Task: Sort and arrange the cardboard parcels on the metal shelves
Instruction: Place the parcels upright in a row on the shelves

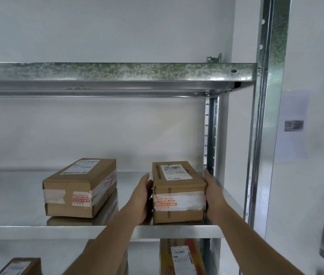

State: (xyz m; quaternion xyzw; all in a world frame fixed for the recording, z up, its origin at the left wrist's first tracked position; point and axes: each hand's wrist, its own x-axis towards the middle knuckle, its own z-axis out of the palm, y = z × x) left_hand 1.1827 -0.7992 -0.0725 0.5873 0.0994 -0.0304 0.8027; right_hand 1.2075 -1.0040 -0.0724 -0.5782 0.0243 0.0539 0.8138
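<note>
A brown cardboard parcel (178,192) with a white label and white tape stands on the middle metal shelf (18,197) near its right end. My left hand (142,197) presses flat against the parcel's left side with straight fingers. My right hand (213,192) lies against its right side, fingers running along the box. A second, similar parcel (78,188) sits apart to the left on the same shelf, slightly turned.
The upper shelf beam (117,73) hangs above. The right front upright (264,124) and the rear post (211,133) stand close to the held parcel. On the shelf below are a parcel (183,257) at right and another parcel (21,266) at lower left.
</note>
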